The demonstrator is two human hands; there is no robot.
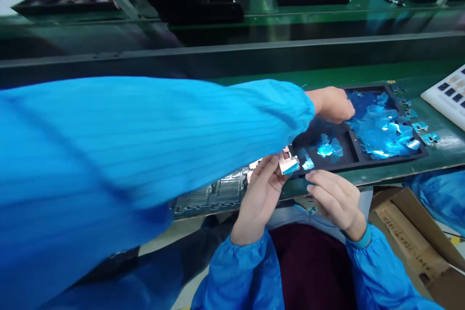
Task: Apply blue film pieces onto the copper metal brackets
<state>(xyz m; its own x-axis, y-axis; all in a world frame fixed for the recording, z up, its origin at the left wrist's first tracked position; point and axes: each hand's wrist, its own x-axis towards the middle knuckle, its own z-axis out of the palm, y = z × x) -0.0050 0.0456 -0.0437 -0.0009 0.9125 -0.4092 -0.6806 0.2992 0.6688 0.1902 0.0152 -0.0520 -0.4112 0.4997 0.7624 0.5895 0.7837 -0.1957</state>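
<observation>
My left hand [259, 198] pinches a small metal part [288, 162] with a blue film on it, held at the near edge of a black tray [354, 152]. My right hand [336, 198] sits just to the right with its fingers curled and thumb against the index finger; what it holds, if anything, is too small to make out. A pile of peeled blue film pieces [381, 126] fills the tray's right compartment, and a few more [329, 147] lie in the left one. A co-worker's hand [332, 104] reaches over the tray from the left.
The co-worker's blue sleeve [127, 155] covers the left half of the view. A grey tray of metal parts [218, 191] lies left of my hands. A white tray [448, 94] is at the right, a cardboard box [410, 237] is below the bench, and other people work across the green belt [290, 14].
</observation>
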